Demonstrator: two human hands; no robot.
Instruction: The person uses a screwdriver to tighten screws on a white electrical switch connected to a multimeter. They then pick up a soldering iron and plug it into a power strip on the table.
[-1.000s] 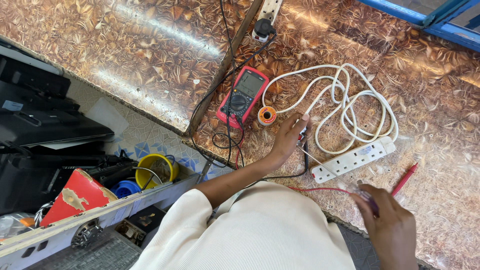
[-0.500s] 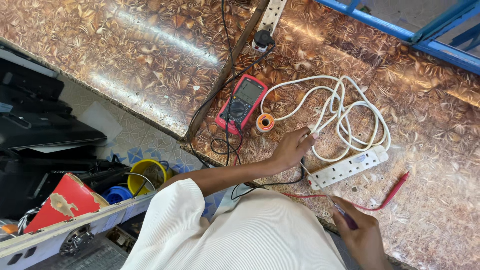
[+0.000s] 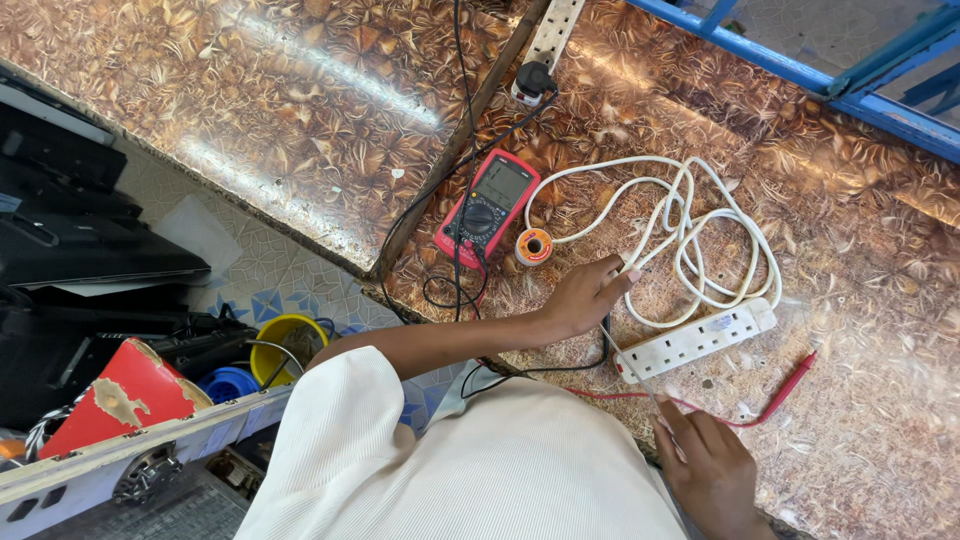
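White power strip [image 3: 697, 339] lies on the patterned worktop [image 3: 300, 120] beside its looped cable, and since a moment ago the right hand [image 3: 712, 470] has slid toward it, fingers pinched on a thin probe, while the left hand [image 3: 585, 298] stays curled, grip unclear.

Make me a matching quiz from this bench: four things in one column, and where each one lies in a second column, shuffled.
Things:
1. multimeter
2. solder reel
3. red probe
4. yellow tub

Places:
A. below the bench edge, beside a blue tub
B. right of the white power strip
C. just right of the meter's lower end
D. left of the coiled white cable

Pairs: 1-D, 2-C, 3-B, 4-A
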